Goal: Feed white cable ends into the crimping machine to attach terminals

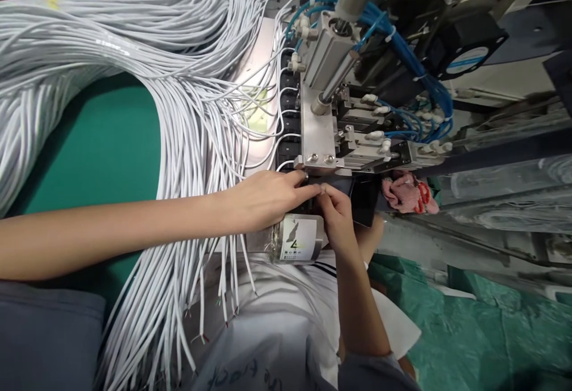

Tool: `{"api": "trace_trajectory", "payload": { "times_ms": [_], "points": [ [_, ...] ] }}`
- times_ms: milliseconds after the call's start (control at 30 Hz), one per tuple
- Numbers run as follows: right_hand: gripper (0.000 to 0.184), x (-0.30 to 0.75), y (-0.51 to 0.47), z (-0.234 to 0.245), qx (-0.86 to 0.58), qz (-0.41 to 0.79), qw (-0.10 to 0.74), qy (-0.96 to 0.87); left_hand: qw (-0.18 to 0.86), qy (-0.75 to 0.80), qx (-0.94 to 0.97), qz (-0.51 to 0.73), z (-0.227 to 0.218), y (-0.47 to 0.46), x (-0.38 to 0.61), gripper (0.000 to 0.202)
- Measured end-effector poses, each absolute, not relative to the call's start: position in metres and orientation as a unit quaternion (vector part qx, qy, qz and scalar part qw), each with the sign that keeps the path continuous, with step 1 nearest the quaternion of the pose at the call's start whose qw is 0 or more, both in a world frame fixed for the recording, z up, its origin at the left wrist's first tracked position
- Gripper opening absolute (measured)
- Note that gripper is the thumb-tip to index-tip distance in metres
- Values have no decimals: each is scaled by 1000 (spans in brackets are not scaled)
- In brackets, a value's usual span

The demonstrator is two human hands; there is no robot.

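At the near end of a metal machine (324, 57), a worker's left hand (268, 197) and right hand (337, 207) meet at the fingertips. The left lies palm down, fingers stretched forward and slightly parted; the right pinches thumb to forefinger. Whether either grips anything cannot be told, the contact point being too small and partly covered.

Blue hoses (417, 72) crowd the machine's top and right. Just below its near edge, a holder with a white label (297, 239) sits under the left hand; a dark panel (366, 200) and a pink cloth (404, 193) lie to the lower right.

Against the machine's left side stands a row of black blocks (289, 130), its long axis running from the far end toward the worker. White cables (187, 135) bend into the blocks from the left, crosswise to the row, while other cables, left of the machine, trail toward the worker's lap, colored wire tips downward.

Left of the machine, green tabletop (107, 135) shows inside the cables' curve; the hands occupy the narrow space between its near edge and the labeled holder.
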State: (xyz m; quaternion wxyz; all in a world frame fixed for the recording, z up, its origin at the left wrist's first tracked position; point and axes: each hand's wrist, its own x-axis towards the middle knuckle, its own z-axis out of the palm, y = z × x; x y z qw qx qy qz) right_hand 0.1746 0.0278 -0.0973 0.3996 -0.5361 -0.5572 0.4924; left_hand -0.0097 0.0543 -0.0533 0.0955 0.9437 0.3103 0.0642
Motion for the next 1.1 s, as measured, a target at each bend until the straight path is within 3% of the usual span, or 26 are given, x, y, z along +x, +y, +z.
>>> {"api": "trace_trajectory", "payload": {
  "times_ms": [233, 433, 600, 833, 1100],
  "points": [
    [32, 175, 28, -100, -532, 475, 398, -577, 52, 286, 957, -2, -46, 55, -5, 27],
    [38, 172, 33, -123, -551, 435, 438, -561, -16, 290, 956, 34, -35, 49, -6, 12],
    [40, 176, 21, -150, -617, 408, 441, -508, 13, 352, 935, -31, -21, 43, -11, 13],
    [35, 172, 21, -118, -542, 520, 466, -468, 9, 336, 942, -15, -24, 45, -10, 6],
    [40, 165, 28, -112, -547, 494, 445, -508, 9, 324, 946, -19, -23, 45, -9, 8]
  ]
}}
